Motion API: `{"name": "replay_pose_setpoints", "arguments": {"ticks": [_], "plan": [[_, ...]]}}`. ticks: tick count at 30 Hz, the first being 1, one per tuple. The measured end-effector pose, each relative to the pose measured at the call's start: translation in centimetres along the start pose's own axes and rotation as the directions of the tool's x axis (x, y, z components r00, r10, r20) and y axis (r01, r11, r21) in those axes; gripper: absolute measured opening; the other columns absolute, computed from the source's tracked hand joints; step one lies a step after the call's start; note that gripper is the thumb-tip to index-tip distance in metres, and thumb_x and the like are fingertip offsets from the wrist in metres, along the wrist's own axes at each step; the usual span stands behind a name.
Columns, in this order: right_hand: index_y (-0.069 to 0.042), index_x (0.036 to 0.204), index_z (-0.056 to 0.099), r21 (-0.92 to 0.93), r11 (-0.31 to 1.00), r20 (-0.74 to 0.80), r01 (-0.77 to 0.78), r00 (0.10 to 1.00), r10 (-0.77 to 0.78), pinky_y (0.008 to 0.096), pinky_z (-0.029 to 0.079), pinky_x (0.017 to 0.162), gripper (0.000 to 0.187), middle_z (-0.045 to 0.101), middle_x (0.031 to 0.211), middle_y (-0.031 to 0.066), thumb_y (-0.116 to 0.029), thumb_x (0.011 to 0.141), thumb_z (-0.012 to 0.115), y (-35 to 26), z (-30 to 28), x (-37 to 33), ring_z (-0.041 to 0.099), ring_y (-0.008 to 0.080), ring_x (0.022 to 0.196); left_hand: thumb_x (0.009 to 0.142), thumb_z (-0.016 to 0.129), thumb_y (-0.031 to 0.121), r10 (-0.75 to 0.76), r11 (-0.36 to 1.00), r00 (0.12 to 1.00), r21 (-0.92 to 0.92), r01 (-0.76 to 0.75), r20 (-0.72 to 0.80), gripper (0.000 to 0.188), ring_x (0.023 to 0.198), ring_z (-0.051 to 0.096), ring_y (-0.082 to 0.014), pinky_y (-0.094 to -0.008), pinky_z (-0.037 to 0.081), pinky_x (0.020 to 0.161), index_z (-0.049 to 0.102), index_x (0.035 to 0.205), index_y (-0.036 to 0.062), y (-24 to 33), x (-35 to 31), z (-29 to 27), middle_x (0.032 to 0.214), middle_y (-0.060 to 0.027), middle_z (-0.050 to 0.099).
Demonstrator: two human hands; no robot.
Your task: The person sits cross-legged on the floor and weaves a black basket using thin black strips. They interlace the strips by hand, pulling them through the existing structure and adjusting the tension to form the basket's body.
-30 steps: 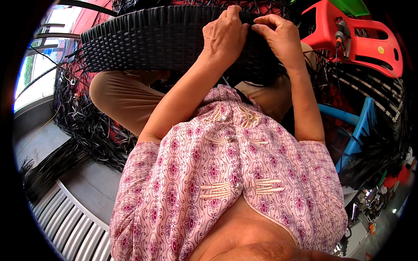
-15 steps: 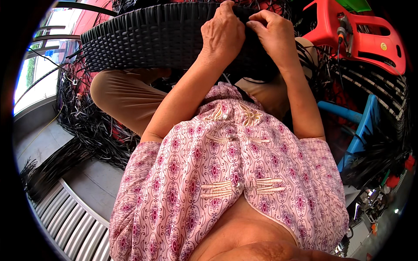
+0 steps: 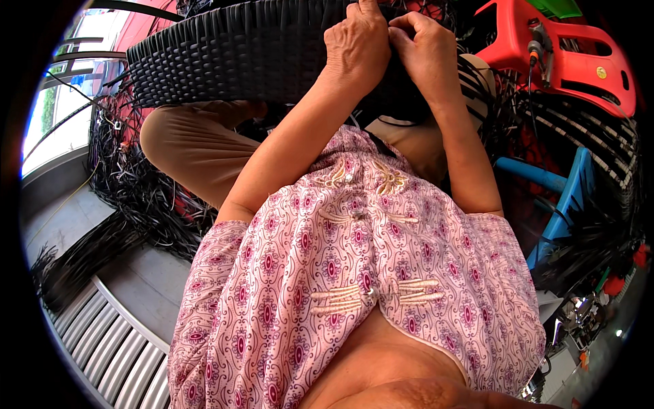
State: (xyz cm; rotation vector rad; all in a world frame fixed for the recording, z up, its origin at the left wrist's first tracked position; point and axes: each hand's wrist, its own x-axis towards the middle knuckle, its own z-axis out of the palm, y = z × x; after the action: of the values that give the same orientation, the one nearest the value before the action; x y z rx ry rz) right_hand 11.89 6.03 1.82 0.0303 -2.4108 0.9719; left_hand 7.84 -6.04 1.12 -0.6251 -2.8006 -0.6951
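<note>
A curved panel of black woven plastic wicker (image 3: 231, 58) stands across my crossed legs, with a wrapped rim along its top. My left hand (image 3: 357, 48) is closed against it near the right part of the rim, its back toward me and its fingertips partly out of view at the upper edge. Just to the right, my right hand (image 3: 428, 54) is closed in a pinch, thumb against forefinger, in front of the same panel. Whatever either hand grips is hidden or too thin to make out against the dark weave.
Loose black strips (image 3: 146, 198) lie heaped on the left beside a pale slatted surface (image 3: 112, 341). A red plastic stool (image 3: 586, 61) at the upper right carries a corded tool (image 3: 538, 48). Below it are a blue frame (image 3: 565, 204) and more black strips (image 3: 599, 232).
My left hand has shifted slightly right, closer to my right hand. The right hand has moved a little up and left. The wicker panel has tilted or shifted slightly.
</note>
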Motion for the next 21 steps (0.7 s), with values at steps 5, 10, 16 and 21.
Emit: {"name": "replay_pose_setpoints", "arguments": {"ticks": [5,10,16,21], "plan": [[-0.001,0.086,0.069,0.052,0.998,0.027,-0.038,0.999,0.037,0.0379,0.054,0.068,0.011,0.070,0.081,0.0144,-0.010,0.080,0.072,0.0,-0.5,0.1,0.069,0.0304,0.074,0.087,0.057,0.014,0.009,0.997,0.996,-0.070,-0.016,-0.089,0.058,0.080,0.066,-0.0382,-0.0452,0.054,0.072,0.037,0.138,-0.0069,0.2,0.0,-0.3,0.099,-0.0230,0.063],[-0.003,0.086,0.070,0.038,0.999,0.040,-0.018,0.999,0.016,0.0377,0.054,0.069,0.012,0.070,0.081,0.0134,-0.011,0.079,0.074,-0.1,-0.6,0.2,0.069,0.0301,0.076,0.085,0.058,0.011,-0.076,0.962,0.997,-0.262,0.076,0.013,0.067,0.087,0.067,-0.0385,-0.0455,0.054,0.076,0.032,0.145,-0.0029,-0.8,-0.2,-1.1,0.099,-0.0224,0.067],[-0.005,0.086,0.070,-0.043,0.999,0.065,-0.004,0.998,0.006,0.0405,0.054,0.071,0.011,0.070,0.082,0.0121,-0.014,0.081,0.072,0.2,-0.3,0.3,0.069,0.0304,0.079,0.082,0.057,0.004,-0.017,0.940,0.995,-0.342,-0.016,-0.095,0.060,0.084,0.069,-0.0323,-0.0392,0.054,0.081,0.039,0.139,-0.0045,-1.5,-0.3,-0.9,0.094,-0.0150,0.069],[-0.006,0.084,0.071,-0.126,0.992,0.073,0.020,0.997,-0.010,0.0410,0.055,0.071,0.010,0.070,0.083,0.0118,-0.016,0.081,0.072,0.2,0.1,0.6,0.069,0.0301,0.079,0.083,0.058,0.005,-0.001,0.940,0.994,-0.340,-0.038,-0.113,0.059,0.083,0.070,-0.0310,-0.0385,0.055,0.080,0.040,0.138,-0.0035,-1.6,-0.4,-0.9,0.094,-0.0143,0.069]]}}
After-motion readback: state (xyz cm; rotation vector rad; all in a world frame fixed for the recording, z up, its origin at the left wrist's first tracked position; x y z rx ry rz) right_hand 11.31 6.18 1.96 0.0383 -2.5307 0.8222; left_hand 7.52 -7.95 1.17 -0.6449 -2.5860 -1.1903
